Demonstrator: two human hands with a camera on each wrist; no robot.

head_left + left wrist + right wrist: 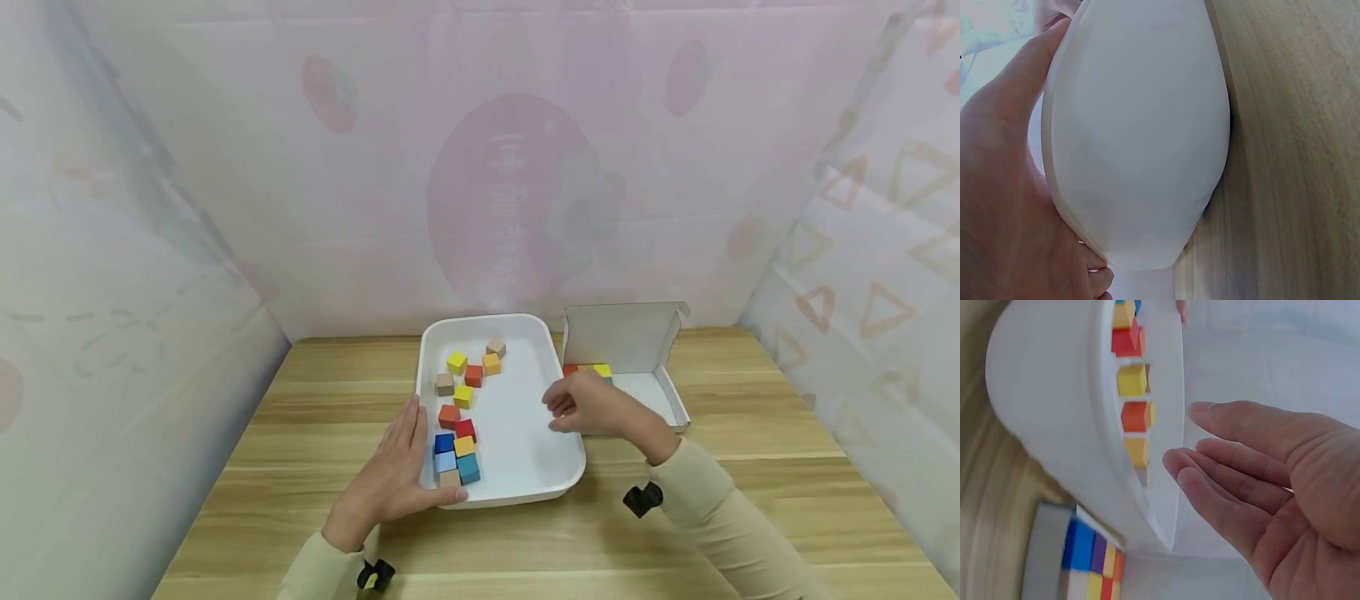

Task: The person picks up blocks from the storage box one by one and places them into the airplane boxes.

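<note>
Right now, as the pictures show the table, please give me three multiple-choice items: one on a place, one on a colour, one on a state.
1. Where does the left hand rest?
A. on the near left edge of the white tray
B. inside the cardboard box
C. flat on the table, far from the tray

2. Which colour is the cube at the far left of the tray's far group?
A. green
B. yellow
C. black

3. How is the right hand?
A. gripping a cube
B. made into a fist
C. empty, fingers relaxed

Answers: 1 A, the palm lies against the tray's rim. 2 B, its faces are yellow. 3 C, the right wrist view shows an open palm.
</note>
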